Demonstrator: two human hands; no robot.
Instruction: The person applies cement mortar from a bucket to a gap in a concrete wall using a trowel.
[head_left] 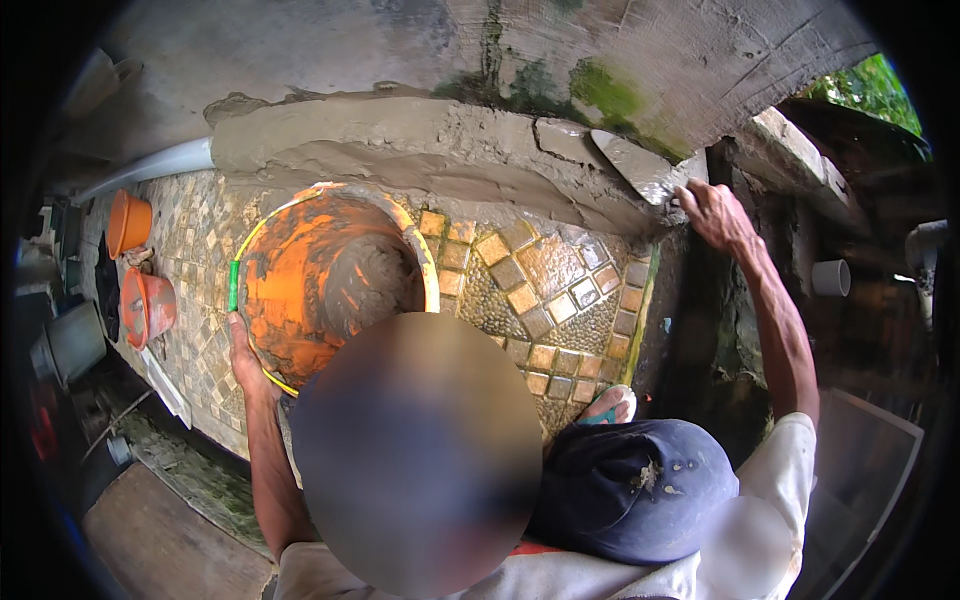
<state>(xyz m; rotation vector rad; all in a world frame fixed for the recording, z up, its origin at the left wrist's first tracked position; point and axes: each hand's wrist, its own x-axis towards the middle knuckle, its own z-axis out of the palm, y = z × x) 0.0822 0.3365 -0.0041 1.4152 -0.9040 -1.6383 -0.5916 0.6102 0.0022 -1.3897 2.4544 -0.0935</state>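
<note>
At the upper right of the frame, the fingers of the right hand (715,212) curl tightly around the handle of a trowel (636,165), whose mortar-coated blade lies flat against the wet cement ledge (400,140) running across the top of the frame. At centre left, the left hand (243,355) grips the lower left rim of an orange bucket (290,290), its fingers pressed together on the outside wall. The bucket holds grey mortar (368,280) and hangs above a mosaic-tiled floor (540,290). Two more orange buckets (140,270) lie at the left edge. A dark blue cap (630,490) sits at lower centre right.
</note>
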